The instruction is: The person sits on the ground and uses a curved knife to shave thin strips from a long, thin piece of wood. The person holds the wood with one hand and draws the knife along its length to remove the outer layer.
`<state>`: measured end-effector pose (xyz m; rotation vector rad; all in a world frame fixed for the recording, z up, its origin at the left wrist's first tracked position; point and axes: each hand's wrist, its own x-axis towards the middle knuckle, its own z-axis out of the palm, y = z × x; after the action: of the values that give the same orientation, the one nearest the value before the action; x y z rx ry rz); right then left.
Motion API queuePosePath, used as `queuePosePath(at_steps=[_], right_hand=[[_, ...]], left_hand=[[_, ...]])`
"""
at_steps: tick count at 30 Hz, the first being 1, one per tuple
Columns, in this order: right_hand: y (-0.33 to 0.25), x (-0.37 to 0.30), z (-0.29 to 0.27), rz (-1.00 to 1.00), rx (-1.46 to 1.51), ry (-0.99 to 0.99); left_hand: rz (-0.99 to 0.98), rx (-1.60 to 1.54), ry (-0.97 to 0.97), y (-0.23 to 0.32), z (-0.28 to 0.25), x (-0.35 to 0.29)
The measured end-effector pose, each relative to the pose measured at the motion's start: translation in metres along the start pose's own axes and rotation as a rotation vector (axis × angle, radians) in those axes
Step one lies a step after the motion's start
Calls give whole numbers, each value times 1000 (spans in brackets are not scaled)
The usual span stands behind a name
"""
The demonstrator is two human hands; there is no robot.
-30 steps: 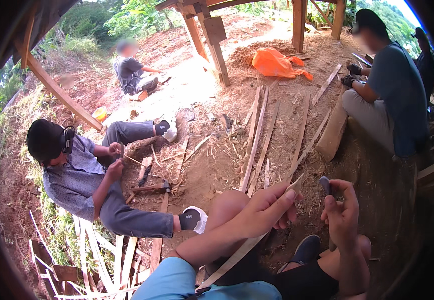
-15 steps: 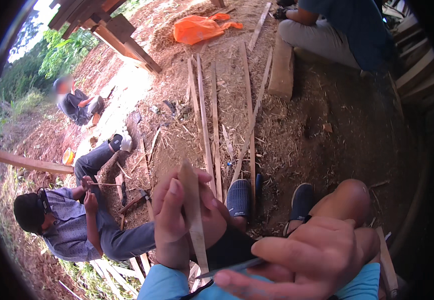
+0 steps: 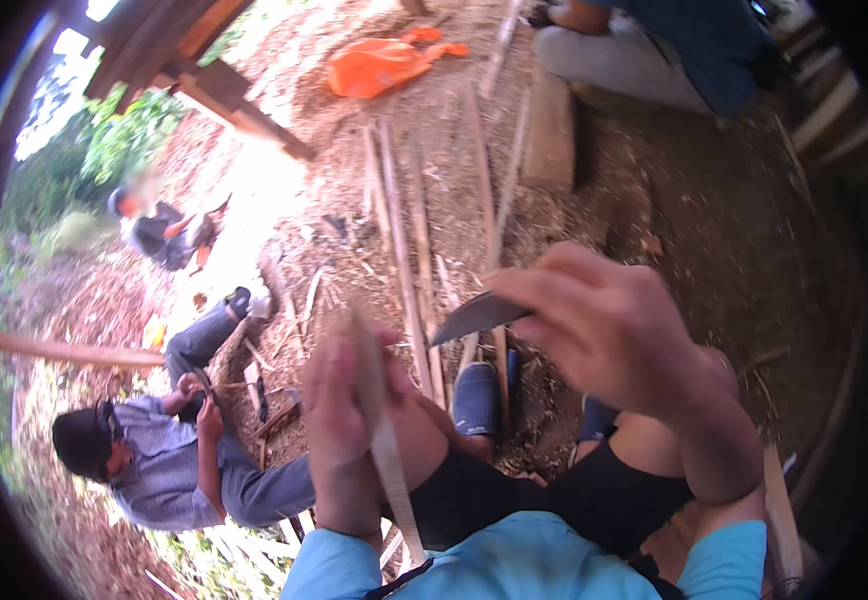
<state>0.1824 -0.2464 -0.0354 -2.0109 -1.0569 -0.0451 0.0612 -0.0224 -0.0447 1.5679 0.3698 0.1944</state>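
Note:
A flat, narrow wooden strip (image 3: pixel 390 468) slants upward from my lap, its upper end tapering. My left hand (image 3: pixel 334 400) is closed around the strip near that end, with the thumb and fingers on either side. My right hand (image 3: pixel 609 325), raised above my right knee, pinches a knife with a dark curved blade (image 3: pixel 476 315). The blade points left toward the strip and stays apart from it. Whatever handle the knife has is hidden in my fingers. Both hands are somewhat blurred.
Several long wooden strips (image 3: pixel 401 250) lie on the shaving-strewn ground ahead. An orange plastic bag (image 3: pixel 379 68) and a thick wooden block (image 3: pixel 551 135) are farther off. One person (image 3: pixel 154 460) sits close at left, another (image 3: pixel 654 60) at far right, a third (image 3: pixel 166 230) beyond.
My right hand has lifted the knife from low over my lap, up and away from the strip's lower part. My left hand keeps its hold on the strip. The view has shifted slightly.

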Motion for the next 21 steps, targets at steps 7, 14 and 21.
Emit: queuePosePath(at_steps=[7,14,21], right_hand=[[13,8,-15,211,73,154],[33,-4,-22,258,35,206],[5,3,-19,358,167,189]], left_hand=[[-99,-103,-250,23,23,10],[-143,-3,-324,28,32,-3],[30,84,-122,-9,15,2]])
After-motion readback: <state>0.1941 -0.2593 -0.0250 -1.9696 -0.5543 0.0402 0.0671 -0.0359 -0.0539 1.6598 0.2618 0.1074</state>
